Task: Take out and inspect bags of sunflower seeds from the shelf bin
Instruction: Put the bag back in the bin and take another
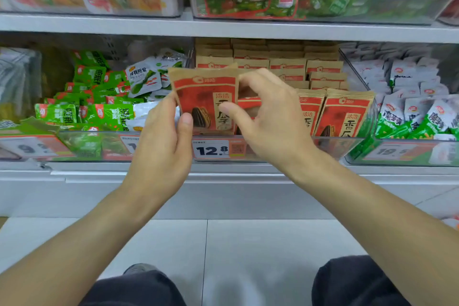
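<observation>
A red and brown paper bag of sunflower seeds (207,97) is upright in front of the clear shelf bin (347,146). My left hand (164,141) grips its lower left edge, thumb on the front. My right hand (270,117) reaches over the bin beside the bag, thumb touching its right edge and fingers curled towards a second bag (249,104) behind; whether they hold that bag is hidden. Several more sunflower seed bags (345,114) stand in rows in the bin.
A bin of green snack packets (99,112) sits to the left, a bin of white and green packets (417,117) to the right. A price tag reading 12.8 (211,149) fronts the middle bin. An upper shelf (223,27) with more bins hangs above. My knees show below.
</observation>
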{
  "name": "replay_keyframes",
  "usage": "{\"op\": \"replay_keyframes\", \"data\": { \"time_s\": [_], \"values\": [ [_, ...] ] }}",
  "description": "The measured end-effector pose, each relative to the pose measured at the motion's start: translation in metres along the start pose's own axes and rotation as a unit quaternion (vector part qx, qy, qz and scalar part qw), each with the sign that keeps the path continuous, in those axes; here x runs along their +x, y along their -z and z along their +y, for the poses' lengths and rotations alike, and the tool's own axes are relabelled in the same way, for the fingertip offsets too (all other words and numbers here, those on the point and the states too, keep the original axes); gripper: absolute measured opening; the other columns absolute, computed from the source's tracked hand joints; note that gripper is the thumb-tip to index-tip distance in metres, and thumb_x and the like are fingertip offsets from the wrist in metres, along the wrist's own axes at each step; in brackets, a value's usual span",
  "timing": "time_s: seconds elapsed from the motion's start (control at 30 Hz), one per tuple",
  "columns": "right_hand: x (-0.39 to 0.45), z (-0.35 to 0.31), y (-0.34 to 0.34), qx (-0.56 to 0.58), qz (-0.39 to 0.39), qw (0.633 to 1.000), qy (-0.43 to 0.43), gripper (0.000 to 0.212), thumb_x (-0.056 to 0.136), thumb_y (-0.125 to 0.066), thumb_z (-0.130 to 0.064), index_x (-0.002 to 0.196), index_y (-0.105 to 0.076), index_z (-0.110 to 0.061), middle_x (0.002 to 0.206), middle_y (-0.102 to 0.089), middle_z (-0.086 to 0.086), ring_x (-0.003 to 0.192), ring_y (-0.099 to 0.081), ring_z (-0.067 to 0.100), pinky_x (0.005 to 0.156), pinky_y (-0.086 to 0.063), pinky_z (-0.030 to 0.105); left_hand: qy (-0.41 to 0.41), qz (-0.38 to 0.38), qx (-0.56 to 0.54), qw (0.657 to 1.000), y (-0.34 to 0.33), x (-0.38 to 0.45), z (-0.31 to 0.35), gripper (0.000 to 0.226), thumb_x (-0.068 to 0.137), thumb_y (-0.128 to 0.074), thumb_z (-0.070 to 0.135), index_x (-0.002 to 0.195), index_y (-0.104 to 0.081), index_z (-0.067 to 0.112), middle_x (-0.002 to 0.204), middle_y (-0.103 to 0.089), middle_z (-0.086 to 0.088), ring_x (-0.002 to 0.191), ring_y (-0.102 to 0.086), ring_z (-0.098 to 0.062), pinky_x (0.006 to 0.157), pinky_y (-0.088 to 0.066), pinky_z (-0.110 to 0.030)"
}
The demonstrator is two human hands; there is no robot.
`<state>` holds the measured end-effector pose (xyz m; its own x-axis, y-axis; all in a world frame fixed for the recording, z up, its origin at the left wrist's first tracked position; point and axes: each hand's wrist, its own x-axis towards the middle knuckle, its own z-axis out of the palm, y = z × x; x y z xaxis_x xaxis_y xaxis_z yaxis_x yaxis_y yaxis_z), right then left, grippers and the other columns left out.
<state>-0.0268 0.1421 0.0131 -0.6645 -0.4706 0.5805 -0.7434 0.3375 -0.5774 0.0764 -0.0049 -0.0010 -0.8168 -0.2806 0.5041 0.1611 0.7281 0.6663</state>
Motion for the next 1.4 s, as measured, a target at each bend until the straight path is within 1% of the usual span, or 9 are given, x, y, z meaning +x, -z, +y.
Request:
{"op": "replay_keyframes", "data": {
  "time_s": [0.27,0.43,0.57,0.77,0.87,1.03,1.2,1.3,1.4],
  "values": [
    [-0.008,0.006,-0.013,-0.058,-0.083,0.994,-0.029,0.021,0.103,-0.057,-0.031,0.108,-0.055,-0.011,0.097,-0.068,0.002,0.090,-0.062,0.023,0.075,-0.053,0.046,0.037,0.061,-0.030,0.997,-0.010,0.004,-0.017,0.045,0.108,-0.041,0.017,0.151,-0.036,0.009,0.141,-0.053,0.000,0.132,-0.048,-0.009,0.110,-0.043,-0.036],
    [0.003,0.003,-0.009,-0.135,-0.105,0.984,-0.056,0.027,0.098,-0.063,-0.038,0.100,-0.062,-0.011,0.080,-0.053,0.000,0.084,-0.046,0.018,0.074,-0.048,0.043,0.057,0.109,-0.014,0.992,-0.015,0.013,-0.021,0.030,0.105,-0.048,0.019,0.135,-0.051,0.017,0.117,-0.066,0.003,0.113,-0.059,-0.016,0.097,-0.047,-0.037],
    [0.013,0.006,-0.014,-0.195,-0.152,0.967,-0.054,0.029,0.095,-0.067,-0.042,0.097,-0.066,-0.014,0.096,-0.052,-0.004,0.102,-0.040,0.016,0.089,-0.041,0.031,0.080,0.093,0.052,0.991,-0.013,0.017,-0.035,0.012,0.103,-0.054,0.020,0.110,-0.064,0.023,0.098,-0.062,0.010,0.104,-0.054,-0.020,0.090,-0.045,-0.046],
    [0.030,0.002,-0.009,-0.100,-0.113,0.985,-0.081,0.039,0.085,-0.072,-0.054,0.115,-0.068,-0.029,0.106,-0.050,-0.003,0.111,-0.040,0.014,0.092,-0.033,0.027,0.048,0.103,0.100,0.988,-0.012,0.016,-0.044,0.012,0.097,-0.061,0.022,0.100,-0.071,0.015,0.114,-0.055,-0.003,0.110,-0.049,-0.021,0.094,-0.039,-0.034],
    [0.040,0.003,-0.010,-0.086,-0.057,0.993,-0.054,0.033,0.098,-0.059,-0.045,0.124,-0.066,-0.026,0.114,-0.057,0.000,0.118,-0.042,0.023,0.103,-0.037,0.042,0.046,0.098,0.100,0.989,-0.007,0.016,-0.046,0.013,0.096,-0.063,0.024,0.099,-0.073,0.016,0.114,-0.052,0.003,0.111,-0.049,-0.020,0.096,-0.039,-0.033],
    [0.057,0.013,-0.015,-0.216,-0.160,0.952,-0.143,0.041,0.104,-0.047,-0.034,0.144,-0.053,-0.027,0.146,-0.052,0.008,0.144,-0.026,0.045,0.116,-0.019,0.057,0.054,0.078,0.081,0.992,-0.004,0.012,-0.043,0.010,0.099,-0.064,0.022,0.101,-0.072,0.017,0.115,-0.053,0.001,0.113,-0.051,-0.020,0.096,-0.040,-0.030],
    [0.061,0.009,-0.017,-0.175,-0.156,0.961,-0.147,0.024,0.100,-0.051,-0.028,0.120,-0.065,-0.027,0.114,-0.070,-0.002,0.125,-0.051,0.032,0.113,-0.027,0.055,0.058,0.065,0.057,0.995,-0.002,0.008,-0.039,0.018,0.103,-0.057,0.023,0.109,-0.071,0.015,0.117,-0.056,0.000,0.111,-0.051,-0.009,0.092,-0.030,-0.001],
    [0.058,0.005,-0.015,-0.119,-0.130,0.975,-0.133,0.004,0.096,-0.064,-0.026,0.093,-0.063,-0.028,0.087,-0.064,-0.014,0.102,-0.055,0.015,0.113,-0.034,0.055,0.061,0.071,0.045,0.995,-0.003,0.009,-0.036,0.023,0.104,-0.052,0.025,0.118,-0.067,0.014,0.120,-0.057,0.001,0.109,-0.047,0.000,0.090,-0.030,0.002],
    [0.054,0.005,-0.012,-0.069,-0.096,0.988,-0.103,0.013,0.093,-0.072,-0.026,0.084,-0.062,-0.029,0.084,-0.065,-0.014,0.089,-0.062,0.012,0.099,-0.049,0.047,0.101,0.075,0.003,0.992,-0.005,0.011,-0.033,0.037,0.105,-0.049,0.030,0.138,-0.052,0.013,0.132,-0.056,0.007,0.117,-0.047,0.004,0.092,-0.030,0.003]
  ]
}}
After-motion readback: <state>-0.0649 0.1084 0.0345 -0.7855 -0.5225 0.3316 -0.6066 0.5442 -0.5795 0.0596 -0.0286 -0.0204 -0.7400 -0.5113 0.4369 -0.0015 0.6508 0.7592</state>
